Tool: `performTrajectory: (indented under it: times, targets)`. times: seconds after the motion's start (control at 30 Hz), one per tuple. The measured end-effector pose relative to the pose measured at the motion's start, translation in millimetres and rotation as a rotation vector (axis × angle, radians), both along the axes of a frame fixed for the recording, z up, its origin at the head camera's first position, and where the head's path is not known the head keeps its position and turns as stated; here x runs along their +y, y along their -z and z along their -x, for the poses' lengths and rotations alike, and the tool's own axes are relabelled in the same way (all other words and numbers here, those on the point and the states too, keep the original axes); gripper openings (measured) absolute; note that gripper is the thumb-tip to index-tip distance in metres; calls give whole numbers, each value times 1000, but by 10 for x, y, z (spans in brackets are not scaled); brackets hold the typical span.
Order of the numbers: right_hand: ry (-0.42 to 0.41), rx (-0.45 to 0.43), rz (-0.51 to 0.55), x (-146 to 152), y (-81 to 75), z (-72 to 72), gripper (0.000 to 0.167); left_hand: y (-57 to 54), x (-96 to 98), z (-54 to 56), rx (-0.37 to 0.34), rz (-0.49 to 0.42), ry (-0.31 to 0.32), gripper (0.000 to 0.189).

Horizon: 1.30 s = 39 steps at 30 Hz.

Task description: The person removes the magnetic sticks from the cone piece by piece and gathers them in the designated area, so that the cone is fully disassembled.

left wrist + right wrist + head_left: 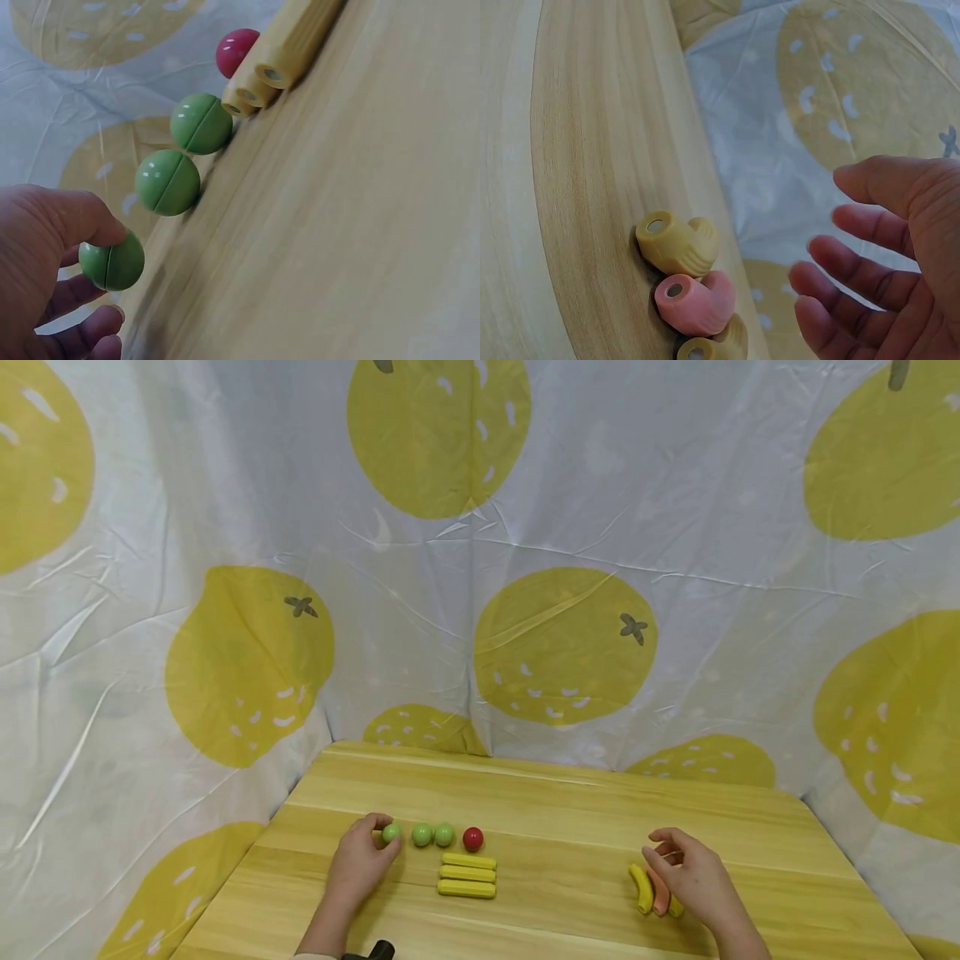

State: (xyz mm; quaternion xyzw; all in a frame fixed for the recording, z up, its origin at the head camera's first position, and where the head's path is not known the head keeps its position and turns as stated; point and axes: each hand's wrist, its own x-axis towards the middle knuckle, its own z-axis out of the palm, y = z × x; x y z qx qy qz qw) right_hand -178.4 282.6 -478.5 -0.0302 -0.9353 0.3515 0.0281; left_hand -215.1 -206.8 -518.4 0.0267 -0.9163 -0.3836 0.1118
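Note:
Between thumb and fingers, my left hand [362, 858] pinches a green ball [112, 261] at the left end of a row. Two more green balls [433, 835] sit side by side just right of it, followed by a red ball [472, 838]. Three straight yellow sticks [467, 875] lie parallel in front of the red ball. My right hand [693, 875], fingers spread and loosely bent, hovers over a group of curved pieces and holds nothing. In that group a pink curved piece [697, 306] lies between two yellow curved pieces [676, 244], their ends showing round metal discs.
Everything lies on a wooden table [555, 814]. A white cloth with lemon prints [566, 643] hangs behind the table and along its sides. A black object [378, 950] pokes in at the bottom edge, near the left forearm.

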Motion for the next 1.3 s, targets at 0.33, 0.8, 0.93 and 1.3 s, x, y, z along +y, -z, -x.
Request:
performTrajectory:
  times: [0.33, 0.8, 0.93, 1.3]
  targets:
    - [-12, -16, 4, -20, -25, 4, 34, 80, 61, 27, -4, 19, 9, 32]
    - [-18, -18, 5, -27, -16, 17, 37, 132, 43, 44, -2, -19, 27, 41]
    - [-16, -29, 6, -28, -22, 14, 38, 132, 27, 45, 3, -29, 37, 48]
    - [-7, -41, 3, -28, -33, 12, 33, 154, 14, 55, 8, -31, 43, 49]
